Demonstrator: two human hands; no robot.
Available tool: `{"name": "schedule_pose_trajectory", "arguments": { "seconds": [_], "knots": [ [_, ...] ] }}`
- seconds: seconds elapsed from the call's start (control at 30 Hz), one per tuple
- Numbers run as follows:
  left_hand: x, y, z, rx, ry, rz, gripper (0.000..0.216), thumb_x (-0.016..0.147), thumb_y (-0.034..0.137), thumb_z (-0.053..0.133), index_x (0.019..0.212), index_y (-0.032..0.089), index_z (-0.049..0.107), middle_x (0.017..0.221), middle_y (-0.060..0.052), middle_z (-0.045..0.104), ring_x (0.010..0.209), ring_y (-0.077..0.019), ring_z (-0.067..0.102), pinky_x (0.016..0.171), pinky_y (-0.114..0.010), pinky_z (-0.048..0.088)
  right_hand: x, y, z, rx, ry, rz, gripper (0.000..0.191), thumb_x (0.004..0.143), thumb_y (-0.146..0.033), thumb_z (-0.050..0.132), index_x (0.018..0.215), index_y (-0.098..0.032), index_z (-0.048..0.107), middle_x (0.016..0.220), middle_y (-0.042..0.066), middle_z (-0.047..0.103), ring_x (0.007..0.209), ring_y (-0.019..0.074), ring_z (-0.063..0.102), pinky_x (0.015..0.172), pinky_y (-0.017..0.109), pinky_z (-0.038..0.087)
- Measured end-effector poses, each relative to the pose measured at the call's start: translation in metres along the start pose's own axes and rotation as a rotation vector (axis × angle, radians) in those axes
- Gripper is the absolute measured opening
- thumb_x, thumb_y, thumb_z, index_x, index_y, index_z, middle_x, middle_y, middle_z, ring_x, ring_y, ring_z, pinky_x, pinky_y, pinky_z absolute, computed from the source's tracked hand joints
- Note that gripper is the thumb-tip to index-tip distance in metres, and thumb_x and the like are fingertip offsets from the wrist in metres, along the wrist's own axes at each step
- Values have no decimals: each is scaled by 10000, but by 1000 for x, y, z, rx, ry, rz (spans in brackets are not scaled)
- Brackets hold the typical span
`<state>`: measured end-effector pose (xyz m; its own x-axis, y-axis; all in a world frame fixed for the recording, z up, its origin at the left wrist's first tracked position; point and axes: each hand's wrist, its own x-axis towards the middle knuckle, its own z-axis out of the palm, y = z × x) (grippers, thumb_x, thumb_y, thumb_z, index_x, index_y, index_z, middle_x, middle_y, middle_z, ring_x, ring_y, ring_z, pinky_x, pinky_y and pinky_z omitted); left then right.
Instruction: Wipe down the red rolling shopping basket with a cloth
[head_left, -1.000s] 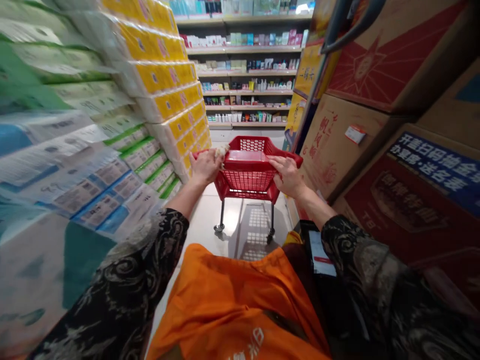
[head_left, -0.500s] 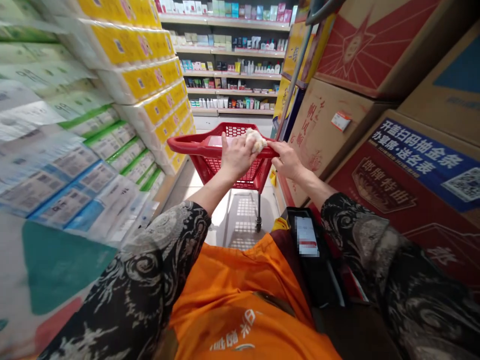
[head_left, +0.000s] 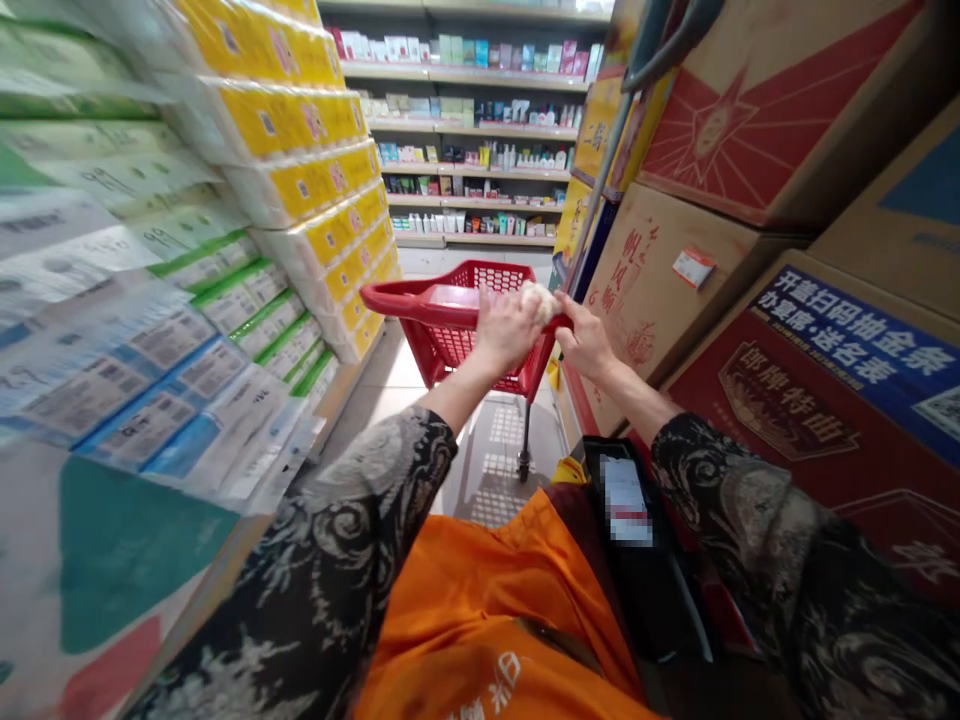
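Red cart (head_left: 442, 345) on the aisle floor (head_left: 382, 382): left hand (head_left: 506, 332), grip bunched on pale cloth (head_left: 538, 302) by the handle's (head_left: 397, 300) right end; right hand (head_left: 586, 340) curled there. Lopsided pressure could swing it into the cartons (head_left: 660, 275).

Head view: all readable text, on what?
"开盖扫码抽金条": blue band
"办宴席·送名表": same band
"郎牌特曲": maroon carton
"帆风顺": brown carton
"99" (smeared): green packs
Too small/blurred: apron lettering, tag, screen, yellow boxes, shelf goods
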<state>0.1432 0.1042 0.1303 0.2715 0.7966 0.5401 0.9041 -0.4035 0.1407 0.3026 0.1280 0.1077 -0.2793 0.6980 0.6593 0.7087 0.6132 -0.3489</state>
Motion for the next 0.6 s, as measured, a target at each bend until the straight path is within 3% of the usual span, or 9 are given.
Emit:
{"name": "schedule_pose_trajectory", "arguments": {
  "seconds": [0.07, 0.17, 0.3, 0.4, 0.5, 0.6],
  "knots": [
    [4, 7, 5, 16, -2, 13, 380, 872, 353, 376, 1216, 211, 457, 1214, -92, 570, 1105, -239, 508, 1087, -574, 93, -4, -1, -4, 12, 37, 13, 597, 693, -153, 416, 1289, -134, 452, 1159, 87, 624, 1034, 229, 581, 895, 396, 478],
    [2, -20, 0, 59, 24, 23, 362, 855, 341, 402, 1194, 238, 478, 1158, -74, 601, 1083, -231, 525, 1097, -561, 65, -8, 2, -6, 50, 62, 51, 595, 705, -169, 434, 1300, -151, 436, 1046, 61, 680, 905, 214, 629, 832, 375, 506],
    [-7, -72, -19, 128, 85, -224, 349, 847, 343, 377, 1133, 210, 526, 1087, -91, 632, 1064, -251, 537, 1088, -554, 78, -4, 9, -8, 81, 73, 75, 562, 731, -182, 436, 1292, -168, 436, 993, 42, 697, 843, 204, 634, 804, 368, 509],
    [-9, -89, -25, 114, 83, -317, 355, 850, 365, 358, 1126, 222, 529, 1131, -95, 617, 1095, -266, 522, 1082, -555, 61, 4, 11, -12, 93, 45, 74, 556, 740, -174, 416, 1296, -175, 424, 994, 36, 690, 881, 204, 622, 833, 385, 498],
    [-7, -90, -23, 69, 53, -289, 370, 848, 405, 362, 1132, 230, 523, 1174, -96, 590, 1125, -272, 503, 1082, -553, 63, -7, -9, -9, 17, 39, 39, 526, 734, -139, 418, 1256, -173, 475, 1057, 63, 656, 1007, 236, 575, 918, 439, 448],
    [-2, -89, -23, 59, 26, -262, 393, 842, 442, 368, 1141, 232, 512, 1183, -96, 577, 1129, -276, 500, 1076, -563, 86, -51, -56, 9, -126, 24, -47, 411, 786, -118, 418, 1158, -221, 561, 1107, 64, 616, 1096, 257, 519, 960, 463, 415]
  ]
}}
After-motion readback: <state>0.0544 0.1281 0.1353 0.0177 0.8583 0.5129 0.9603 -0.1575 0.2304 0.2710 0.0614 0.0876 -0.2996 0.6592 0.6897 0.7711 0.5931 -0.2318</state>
